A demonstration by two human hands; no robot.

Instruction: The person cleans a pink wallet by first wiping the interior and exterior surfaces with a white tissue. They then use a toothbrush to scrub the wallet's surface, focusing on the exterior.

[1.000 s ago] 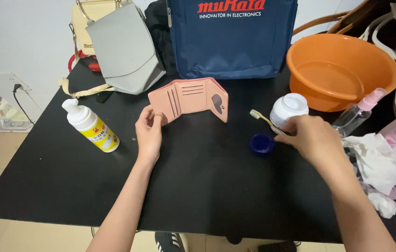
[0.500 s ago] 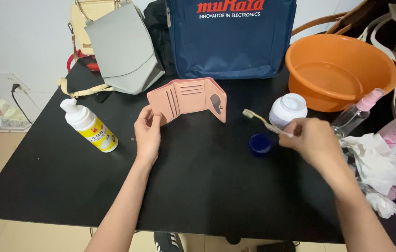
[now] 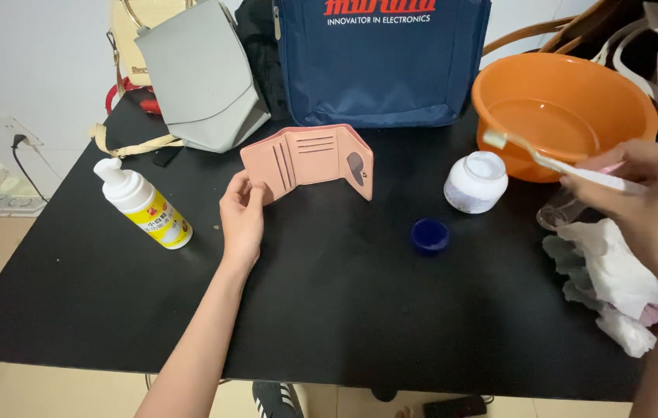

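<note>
My left hand (image 3: 242, 213) pinches the left edge of an open pink wallet (image 3: 312, 160) that stands propped on the black table (image 3: 344, 310). My right hand (image 3: 642, 190) holds a toothbrush (image 3: 546, 160), its bristle end raised over the near rim of the orange basin (image 3: 565, 108). A small white jar (image 3: 476, 182) stands open just left of the brush, and its blue lid (image 3: 429, 234) lies in front of it.
A white and yellow pump bottle (image 3: 143, 205) stands at the left. A grey bag (image 3: 201, 77) and a navy bag (image 3: 379, 58) line the back edge. Crumpled white tissues (image 3: 615, 282) lie at the right, beside a clear bottle (image 3: 561, 209) partly hidden by my hand.
My right hand has lifted the toothbrush from beside the jar and blue lid, up and right toward the basin. My left hand stays on the wallet.
</note>
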